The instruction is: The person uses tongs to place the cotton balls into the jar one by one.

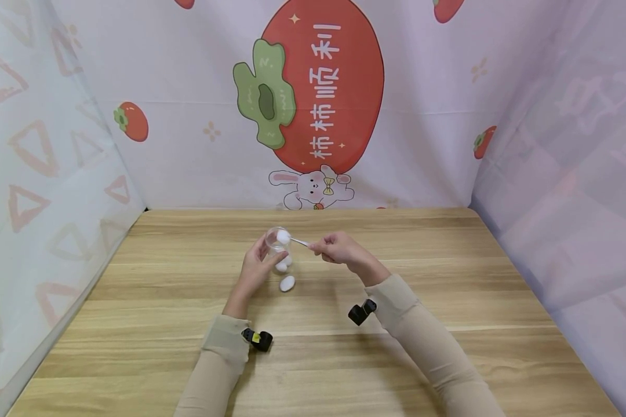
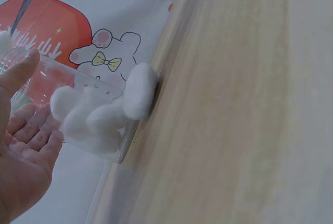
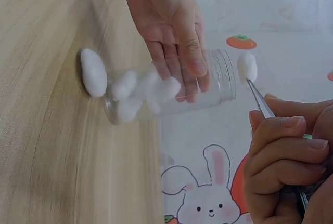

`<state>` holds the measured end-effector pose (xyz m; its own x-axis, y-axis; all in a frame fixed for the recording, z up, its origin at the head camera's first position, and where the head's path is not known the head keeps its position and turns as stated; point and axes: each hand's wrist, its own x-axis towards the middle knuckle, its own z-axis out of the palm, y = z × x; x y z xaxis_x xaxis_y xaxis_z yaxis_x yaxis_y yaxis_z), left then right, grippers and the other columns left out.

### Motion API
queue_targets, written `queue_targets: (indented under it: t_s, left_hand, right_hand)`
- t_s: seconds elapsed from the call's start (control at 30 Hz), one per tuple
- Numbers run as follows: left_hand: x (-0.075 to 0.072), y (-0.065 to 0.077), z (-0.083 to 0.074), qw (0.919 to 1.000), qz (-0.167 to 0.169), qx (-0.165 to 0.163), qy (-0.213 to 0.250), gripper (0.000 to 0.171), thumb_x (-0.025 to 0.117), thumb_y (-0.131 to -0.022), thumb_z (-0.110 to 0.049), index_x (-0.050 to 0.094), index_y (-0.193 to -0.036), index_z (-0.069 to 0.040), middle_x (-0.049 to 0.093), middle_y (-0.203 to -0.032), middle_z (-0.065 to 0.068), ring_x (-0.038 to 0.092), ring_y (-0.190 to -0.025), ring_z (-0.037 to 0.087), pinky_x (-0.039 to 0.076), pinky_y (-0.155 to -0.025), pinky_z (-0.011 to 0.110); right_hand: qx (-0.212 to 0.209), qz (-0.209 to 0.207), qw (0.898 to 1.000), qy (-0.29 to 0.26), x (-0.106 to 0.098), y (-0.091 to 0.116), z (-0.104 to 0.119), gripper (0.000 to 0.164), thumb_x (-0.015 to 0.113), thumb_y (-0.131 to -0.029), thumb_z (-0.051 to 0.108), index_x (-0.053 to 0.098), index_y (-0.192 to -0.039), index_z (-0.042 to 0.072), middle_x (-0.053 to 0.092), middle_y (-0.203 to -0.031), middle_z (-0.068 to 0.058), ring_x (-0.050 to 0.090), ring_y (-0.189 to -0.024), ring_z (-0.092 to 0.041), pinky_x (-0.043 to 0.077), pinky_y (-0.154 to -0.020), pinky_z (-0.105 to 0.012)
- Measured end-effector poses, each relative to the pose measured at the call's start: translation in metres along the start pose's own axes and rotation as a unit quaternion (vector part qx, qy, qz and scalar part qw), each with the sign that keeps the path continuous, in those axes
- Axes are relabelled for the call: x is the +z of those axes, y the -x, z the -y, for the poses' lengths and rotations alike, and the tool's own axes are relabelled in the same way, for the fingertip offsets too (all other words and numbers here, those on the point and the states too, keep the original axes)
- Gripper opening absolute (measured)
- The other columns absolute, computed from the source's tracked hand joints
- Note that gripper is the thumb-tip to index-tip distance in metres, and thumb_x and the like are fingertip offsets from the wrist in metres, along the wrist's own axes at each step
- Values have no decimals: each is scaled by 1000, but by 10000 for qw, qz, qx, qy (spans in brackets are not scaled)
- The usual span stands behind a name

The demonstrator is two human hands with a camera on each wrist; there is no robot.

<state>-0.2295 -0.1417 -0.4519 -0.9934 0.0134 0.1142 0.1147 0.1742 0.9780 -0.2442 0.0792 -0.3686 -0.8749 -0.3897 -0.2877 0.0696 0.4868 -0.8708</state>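
Observation:
A clear, open-mouthed jar (image 3: 221, 76) stands upright on the table, with several white cotton balls (image 3: 162, 90) inside it. My left hand (image 1: 256, 265) holds the jar near its top, thumb on one side and fingers on the other. Metal tweezers (image 3: 261, 102) are pinched in my right hand (image 1: 340, 249). Between their tips is a single cotton ball (image 3: 247, 66), held just above the jar's mouth. Another cotton ball (image 1: 287, 283) lies on the table close to the jar's base, on the near side.
The wood-grain table (image 1: 422, 359) reaches back to a hanging cloth (image 1: 182, 150) printed with persimmons and a rabbit. Similar pale cloth hangs at the left and right sides. Each wrist carries a small black camera, seen beside the left cuff (image 1: 224, 333) and the right cuff (image 1: 392, 295).

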Motion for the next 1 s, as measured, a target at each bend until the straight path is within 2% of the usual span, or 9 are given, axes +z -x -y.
queue_targets:
  t_s: [0.17,0.43,0.63,0.73,0.83,1.0]
  left_hand:
    - [0,0,0,10000,-23,-5,-23,70,72,-86,-14,37,-146,-3,41,-152,18,33,-146,32,26,-126,42]
    - [0,1,-2,10000,-30,-21,25,70,72,-86,-15,37,-146,-4,41,-153,17,34,-146,32,26,-126,42]
    - [-1,9,-21,9997,108,-221,49,71,71,-87,-13,35,-147,-2,40,-152,18,33,-146,31,24,-127,40]
    - [-1,11,-28,9997,134,-225,-7,70,69,-88,-10,33,-147,1,39,-152,21,32,-146,34,24,-127,42]
    - [-2,9,-22,9997,113,-231,7,71,70,-87,-11,34,-147,0,40,-152,20,32,-147,33,24,-127,42]
    - [-1,0,-3,9998,33,-203,49,72,72,-86,-17,35,-147,-5,41,-153,15,33,-147,29,24,-127,39]
  right_hand:
    - [23,-53,9999,110,2,-5,2,28,61,-94,27,60,-74,7,39,-49,6,36,-52,-9,27,-51,-20]
    - [121,-132,9998,-22,7,-11,2,28,61,-94,26,60,-74,7,40,-49,7,36,-53,-8,28,-52,-19]
    - [199,-25,9998,-82,6,-10,5,31,58,-96,30,61,-76,6,42,-52,6,33,-52,-7,25,-49,-19]
    - [204,6,9997,-122,6,-9,5,31,58,-96,30,61,-76,6,42,-52,6,32,-50,-7,23,-47,-19]
    - [196,22,9997,-160,6,-9,4,30,58,-96,29,60,-76,7,42,-52,6,31,-49,-6,23,-46,-18]
    - [171,60,9996,-194,6,-8,3,30,57,-96,29,60,-77,7,42,-52,6,30,-49,-6,22,-46,-18]
